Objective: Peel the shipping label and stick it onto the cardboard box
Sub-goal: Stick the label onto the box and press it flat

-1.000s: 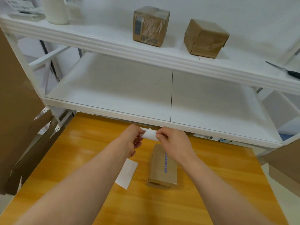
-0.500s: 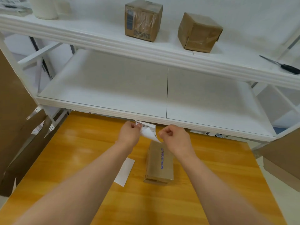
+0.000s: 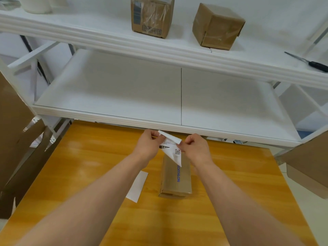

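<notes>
A small brown cardboard box with blue lettering lies on the wooden table. Above its far end both hands hold a white shipping label with black print and a QR code. My left hand pinches the label's left edge. My right hand pinches a white strip, peeled up and away from the printed sheet. The label's lower corner hangs down over the box.
A blank white slip lies on the table left of the box. A white shelf unit stands behind, with two brown boxes and a screwdriver on top. Flat cardboard leans left; more cardboard sits right.
The hands have drawn apart. The white strip has come further away from the printed label, and more of the print and the QR code now shows, hanging over the box.
</notes>
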A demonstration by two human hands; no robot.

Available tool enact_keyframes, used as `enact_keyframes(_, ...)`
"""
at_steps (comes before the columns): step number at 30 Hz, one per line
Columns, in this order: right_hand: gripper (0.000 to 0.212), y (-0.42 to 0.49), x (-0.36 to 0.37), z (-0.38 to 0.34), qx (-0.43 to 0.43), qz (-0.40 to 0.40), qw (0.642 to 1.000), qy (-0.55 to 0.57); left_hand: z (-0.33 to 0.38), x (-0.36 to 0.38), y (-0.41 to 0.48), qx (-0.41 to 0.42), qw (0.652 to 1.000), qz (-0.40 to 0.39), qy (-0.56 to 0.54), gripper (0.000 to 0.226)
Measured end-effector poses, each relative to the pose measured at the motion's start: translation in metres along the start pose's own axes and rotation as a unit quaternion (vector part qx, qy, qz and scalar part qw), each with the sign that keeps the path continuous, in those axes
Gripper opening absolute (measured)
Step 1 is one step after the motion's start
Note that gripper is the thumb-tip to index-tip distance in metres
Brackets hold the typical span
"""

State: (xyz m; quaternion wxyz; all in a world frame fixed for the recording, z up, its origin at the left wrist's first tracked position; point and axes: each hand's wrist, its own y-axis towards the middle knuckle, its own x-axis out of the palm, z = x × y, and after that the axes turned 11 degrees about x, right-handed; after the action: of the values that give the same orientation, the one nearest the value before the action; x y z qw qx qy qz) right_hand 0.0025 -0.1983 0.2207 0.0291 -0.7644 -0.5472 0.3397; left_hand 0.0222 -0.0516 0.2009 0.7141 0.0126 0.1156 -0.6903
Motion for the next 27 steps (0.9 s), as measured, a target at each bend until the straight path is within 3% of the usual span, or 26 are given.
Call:
enact_keyframes(9,0.013,0.003,0.004,-0.003,0.033,0.007,0.993,0.116,0.007,0.001,0.003,0.04,0.999,-0.031,-0.01,0.018)
enact_keyframes(15,0.023,0.003,-0.002,0.0,0.048,0.003,0.984,0.174,0.003,-0.004,0.004,0.047,0.995,-0.088,-0.023,0.009)
enact_keyframes(21,0.035,0.004,-0.009,0.012,0.049,-0.017,0.988,0.147,-0.001,0.003,0.003,0.022,0.988,-0.151,-0.022,0.031)
enact_keyframes(27,0.047,0.015,-0.018,0.029,0.034,-0.028,0.994,0.097,-0.009,0.022,0.003,0.011,0.988,-0.155,-0.007,0.042)
